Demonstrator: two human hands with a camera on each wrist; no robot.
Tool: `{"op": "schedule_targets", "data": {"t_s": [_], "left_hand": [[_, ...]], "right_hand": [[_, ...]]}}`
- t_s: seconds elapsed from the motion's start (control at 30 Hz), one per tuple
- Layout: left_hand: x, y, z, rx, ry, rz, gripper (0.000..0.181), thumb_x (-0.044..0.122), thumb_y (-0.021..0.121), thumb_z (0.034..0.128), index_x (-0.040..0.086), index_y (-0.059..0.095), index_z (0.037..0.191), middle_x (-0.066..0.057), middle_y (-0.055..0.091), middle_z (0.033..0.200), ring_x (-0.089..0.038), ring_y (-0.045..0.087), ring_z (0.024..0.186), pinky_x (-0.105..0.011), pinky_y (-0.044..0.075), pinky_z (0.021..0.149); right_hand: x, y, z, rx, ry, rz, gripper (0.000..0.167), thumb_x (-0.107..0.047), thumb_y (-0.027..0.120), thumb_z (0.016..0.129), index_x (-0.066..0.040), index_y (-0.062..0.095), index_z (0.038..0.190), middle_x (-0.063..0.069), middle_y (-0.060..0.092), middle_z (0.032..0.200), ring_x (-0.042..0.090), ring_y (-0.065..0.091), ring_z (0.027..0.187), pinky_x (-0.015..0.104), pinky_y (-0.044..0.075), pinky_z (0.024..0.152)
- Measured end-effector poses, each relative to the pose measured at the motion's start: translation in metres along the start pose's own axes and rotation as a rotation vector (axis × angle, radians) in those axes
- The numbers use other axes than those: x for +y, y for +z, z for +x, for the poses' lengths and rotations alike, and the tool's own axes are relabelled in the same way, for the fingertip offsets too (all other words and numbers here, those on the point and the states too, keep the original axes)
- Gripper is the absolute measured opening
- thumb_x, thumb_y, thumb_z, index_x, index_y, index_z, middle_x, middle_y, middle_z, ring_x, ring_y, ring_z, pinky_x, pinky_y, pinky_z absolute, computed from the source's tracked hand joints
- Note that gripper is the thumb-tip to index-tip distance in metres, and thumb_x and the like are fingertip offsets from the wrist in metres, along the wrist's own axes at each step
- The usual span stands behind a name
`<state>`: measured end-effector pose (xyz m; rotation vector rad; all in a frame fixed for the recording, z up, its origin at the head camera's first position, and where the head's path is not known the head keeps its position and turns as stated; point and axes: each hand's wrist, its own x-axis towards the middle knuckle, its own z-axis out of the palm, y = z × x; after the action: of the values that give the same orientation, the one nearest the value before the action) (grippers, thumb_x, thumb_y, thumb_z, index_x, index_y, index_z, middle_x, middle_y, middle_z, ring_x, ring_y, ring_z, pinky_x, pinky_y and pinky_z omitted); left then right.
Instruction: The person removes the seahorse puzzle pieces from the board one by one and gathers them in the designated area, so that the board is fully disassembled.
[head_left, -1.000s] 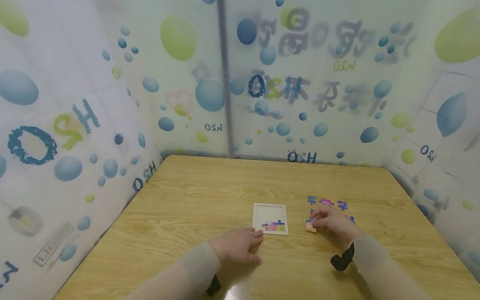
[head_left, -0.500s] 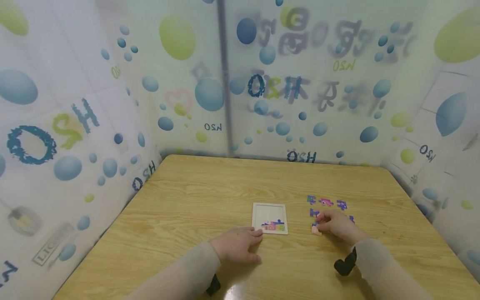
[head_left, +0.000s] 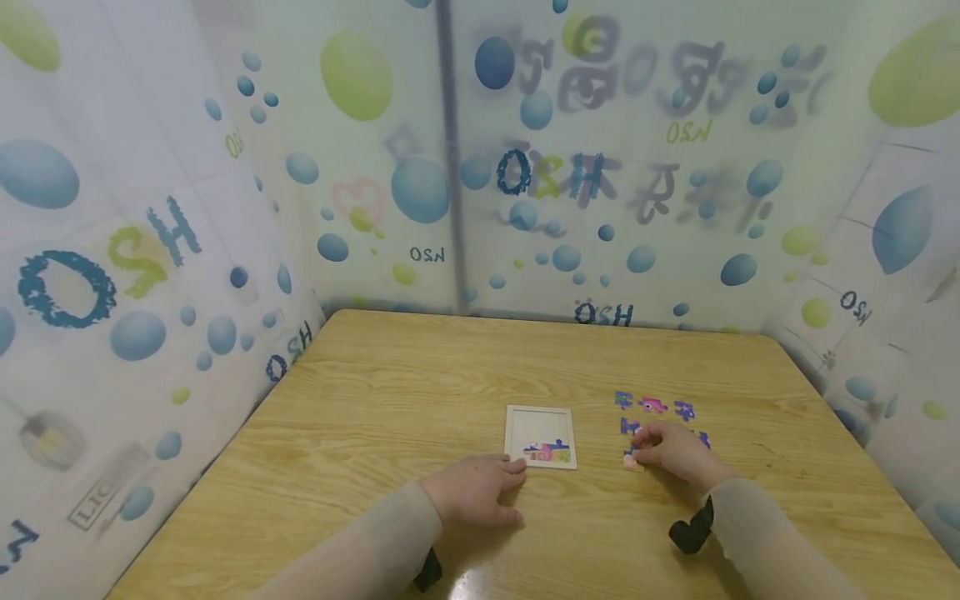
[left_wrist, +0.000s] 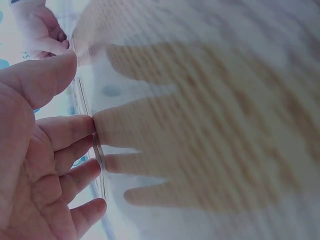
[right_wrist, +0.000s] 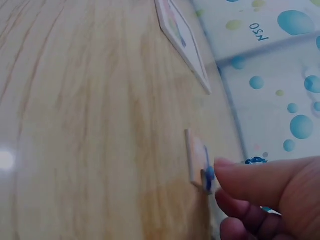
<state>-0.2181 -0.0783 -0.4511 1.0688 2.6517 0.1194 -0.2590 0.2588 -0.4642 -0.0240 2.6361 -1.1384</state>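
Note:
My right hand (head_left: 675, 452) pinches a puzzle piece (head_left: 633, 461) by its edge, low over the table or on it; which of the two I cannot tell. In the right wrist view the piece (right_wrist: 197, 157) shows a peach part and a blue tab close to the thumb. A pale puzzle tray (head_left: 539, 412) lies to the left, with joined pink, purple and green pieces (head_left: 547, 451) in its lower right part. My left hand (head_left: 480, 492) has relaxed fingers, their tips touching the tray's near left edge. In the left wrist view the fingertips (left_wrist: 90, 167) meet that edge.
Several loose puzzle pieces lie around the right hand, among them a pink one (head_left: 652, 405) and purple-blue ones (head_left: 684, 410); the hand covers some. Beneath everything is a wood-grain table (head_left: 375, 375). A curtain (head_left: 600, 275) with blue and green dots surrounds it.
My right hand has shifted slightly right and toward me, bringing the pinched puzzle piece along, then stayed nearly still. A purple piece behind it shows more now. The left hand and tray have stayed put.

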Motion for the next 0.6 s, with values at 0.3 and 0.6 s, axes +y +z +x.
{"op": "schedule_targets", "data": {"t_s": [0.3,0.6], "left_hand": [[0.0,0.0,0.0,-0.003,-0.004,-0.012,0.066,0.055,0.055,0.0911,0.015,0.047,0.143,0.005,0.036,0.151,-0.02,0.036,0.138,-0.032,0.029,0.112],[0.0,0.001,0.001,-0.004,-0.011,-0.013,0.066,0.056,0.055,0.0907,0.016,0.047,0.143,0.006,0.036,0.151,-0.02,0.036,0.138,-0.033,0.03,0.112]], "right_hand": [[-0.022,0.006,0.006,0.009,-0.046,0.04,0.026,-0.022,0.068,0.09,-0.004,0.065,0.109,0.005,0.062,0.099,0.021,0.052,0.088,0.034,0.045,0.075],[-0.059,0.041,0.022,0.011,-0.042,0.224,0.022,-0.019,0.067,0.091,-0.006,0.066,0.109,0.005,0.063,0.104,0.023,0.053,0.095,0.038,0.047,0.082]]}}
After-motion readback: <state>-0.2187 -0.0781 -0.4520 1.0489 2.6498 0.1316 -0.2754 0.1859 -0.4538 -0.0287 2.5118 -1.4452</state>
